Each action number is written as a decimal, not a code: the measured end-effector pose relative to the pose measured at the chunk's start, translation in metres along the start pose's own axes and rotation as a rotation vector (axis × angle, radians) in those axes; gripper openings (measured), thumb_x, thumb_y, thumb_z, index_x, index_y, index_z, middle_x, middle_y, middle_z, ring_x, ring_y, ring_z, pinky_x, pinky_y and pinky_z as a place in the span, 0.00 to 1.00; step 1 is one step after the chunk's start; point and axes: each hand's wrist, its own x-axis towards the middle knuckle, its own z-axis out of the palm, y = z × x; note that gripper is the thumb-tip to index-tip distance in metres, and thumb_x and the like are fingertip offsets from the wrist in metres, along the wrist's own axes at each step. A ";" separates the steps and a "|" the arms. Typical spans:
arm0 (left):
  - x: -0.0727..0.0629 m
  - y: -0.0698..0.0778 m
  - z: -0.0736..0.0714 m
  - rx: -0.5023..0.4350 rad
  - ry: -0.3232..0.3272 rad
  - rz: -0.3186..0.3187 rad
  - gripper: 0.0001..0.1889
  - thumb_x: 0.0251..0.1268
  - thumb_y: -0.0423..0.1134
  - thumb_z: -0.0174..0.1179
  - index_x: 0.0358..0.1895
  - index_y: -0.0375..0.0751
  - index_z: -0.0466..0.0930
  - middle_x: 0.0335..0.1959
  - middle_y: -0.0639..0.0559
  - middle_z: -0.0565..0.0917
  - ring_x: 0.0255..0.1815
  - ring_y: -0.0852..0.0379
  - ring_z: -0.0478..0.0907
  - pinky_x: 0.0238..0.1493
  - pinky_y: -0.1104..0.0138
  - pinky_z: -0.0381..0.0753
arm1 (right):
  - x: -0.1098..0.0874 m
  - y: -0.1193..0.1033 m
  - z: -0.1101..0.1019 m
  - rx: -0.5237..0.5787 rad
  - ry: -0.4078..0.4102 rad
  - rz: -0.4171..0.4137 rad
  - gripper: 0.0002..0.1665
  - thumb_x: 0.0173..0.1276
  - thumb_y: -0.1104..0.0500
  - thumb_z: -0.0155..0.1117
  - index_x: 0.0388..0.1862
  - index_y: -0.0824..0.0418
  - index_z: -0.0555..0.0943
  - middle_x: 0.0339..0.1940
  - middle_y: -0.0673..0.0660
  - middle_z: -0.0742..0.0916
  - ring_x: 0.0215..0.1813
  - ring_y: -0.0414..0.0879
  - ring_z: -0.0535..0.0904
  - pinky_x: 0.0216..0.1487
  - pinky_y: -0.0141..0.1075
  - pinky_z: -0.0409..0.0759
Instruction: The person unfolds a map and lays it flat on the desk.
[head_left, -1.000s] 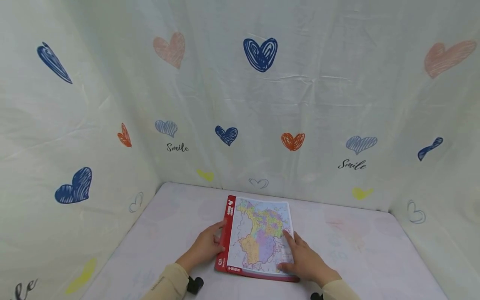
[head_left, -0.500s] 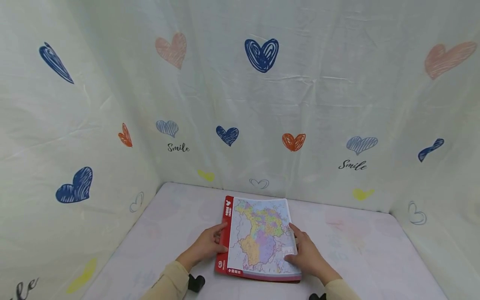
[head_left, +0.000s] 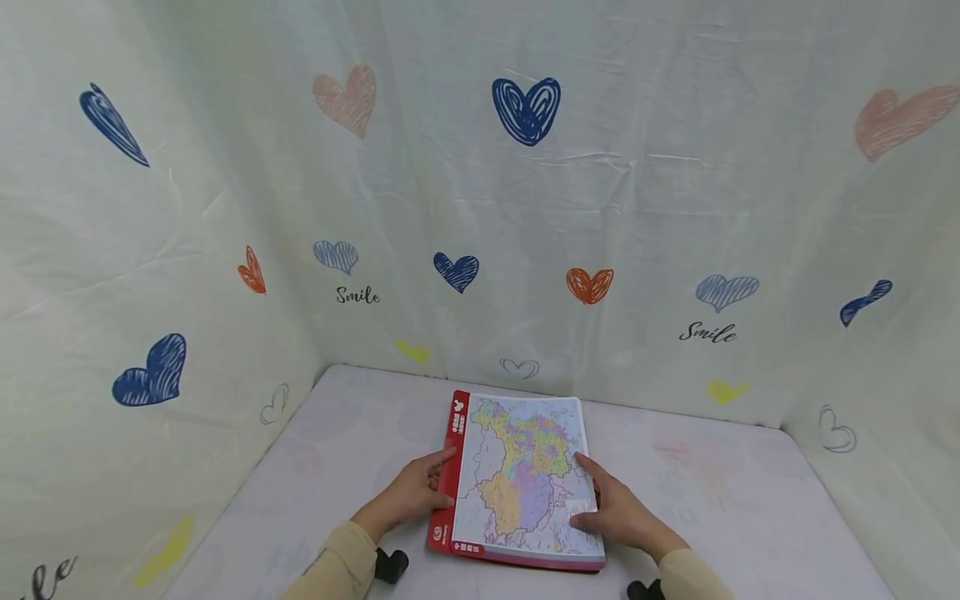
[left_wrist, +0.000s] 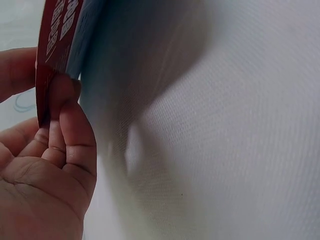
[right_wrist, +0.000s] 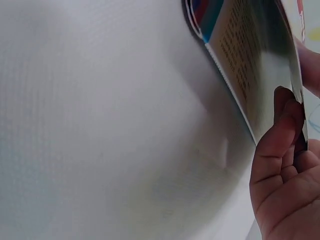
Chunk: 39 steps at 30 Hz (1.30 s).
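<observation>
A map point(head_left: 517, 475) with a red border and coloured regions lies turned sideways, with further layers showing along its near edge. My left hand point(head_left: 408, 496) grips its red left edge, thumb and forefinger at the border. In the left wrist view, curled fingers point(left_wrist: 77, 135) reach under the red board's edge point(left_wrist: 60, 37). On the opposite side my right hand point(head_left: 622, 512) pinches the right edge, with thumb and forefinger on top. The right wrist view has fingers point(right_wrist: 272, 155) curled beneath that edge; below, a printed sheet point(right_wrist: 237, 62) slants apart from the top one.
The pale tabletop point(head_left: 735, 500) extends to both sides of the map. Behind it hangs a white curtain point(head_left: 637, 200) printed with hearts, and the same cloth covers the left and right sides. A dark wrist device point(head_left: 392, 567) sits beside the left sleeve.
My right hand has drawn back from lying over the map to grip its right edge. The map has shifted slightly, and its near-edge layers show more. My left hand keeps its hold.
</observation>
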 end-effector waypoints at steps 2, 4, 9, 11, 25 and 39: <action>-0.001 0.001 0.000 0.000 -0.004 0.002 0.43 0.54 0.27 0.71 0.75 0.34 0.62 0.45 0.47 0.79 0.42 0.53 0.78 0.43 0.61 0.83 | 0.000 0.000 0.000 -0.012 -0.002 0.013 0.64 0.52 0.55 0.82 0.80 0.64 0.53 0.50 0.56 0.83 0.40 0.44 0.79 0.54 0.47 0.77; -0.001 0.001 -0.001 0.000 -0.008 0.006 0.43 0.54 0.27 0.71 0.75 0.34 0.62 0.45 0.47 0.79 0.42 0.53 0.78 0.42 0.62 0.83 | 0.000 -0.001 -0.001 -0.021 0.001 0.018 0.64 0.51 0.55 0.82 0.80 0.64 0.54 0.51 0.56 0.83 0.41 0.44 0.78 0.57 0.51 0.75; -0.002 0.000 -0.002 0.002 -0.014 0.016 0.43 0.54 0.27 0.71 0.75 0.34 0.61 0.46 0.48 0.79 0.41 0.54 0.78 0.42 0.63 0.83 | 0.000 0.002 -0.001 -0.008 -0.011 0.007 0.64 0.52 0.55 0.82 0.80 0.65 0.53 0.51 0.56 0.84 0.41 0.44 0.79 0.55 0.49 0.76; -0.002 0.000 -0.002 0.001 -0.017 0.018 0.43 0.54 0.27 0.71 0.75 0.34 0.61 0.46 0.48 0.79 0.41 0.54 0.79 0.41 0.63 0.83 | 0.000 0.004 -0.002 0.020 -0.025 0.001 0.64 0.52 0.56 0.81 0.80 0.65 0.52 0.50 0.56 0.84 0.40 0.45 0.80 0.52 0.44 0.78; -0.003 -0.003 -0.006 0.005 -0.019 0.028 0.43 0.53 0.26 0.71 0.75 0.36 0.62 0.42 0.47 0.78 0.37 0.54 0.76 0.37 0.63 0.81 | -0.001 0.010 -0.011 0.154 -0.092 -0.061 0.63 0.56 0.62 0.78 0.80 0.69 0.47 0.52 0.63 0.84 0.43 0.49 0.83 0.43 0.34 0.80; -0.006 -0.010 -0.021 -0.002 -0.044 0.065 0.43 0.53 0.24 0.70 0.75 0.32 0.61 0.41 0.47 0.80 0.37 0.54 0.81 0.38 0.62 0.83 | -0.009 0.015 -0.025 0.148 -0.109 -0.050 0.62 0.59 0.60 0.77 0.80 0.67 0.46 0.49 0.61 0.84 0.42 0.50 0.82 0.41 0.35 0.80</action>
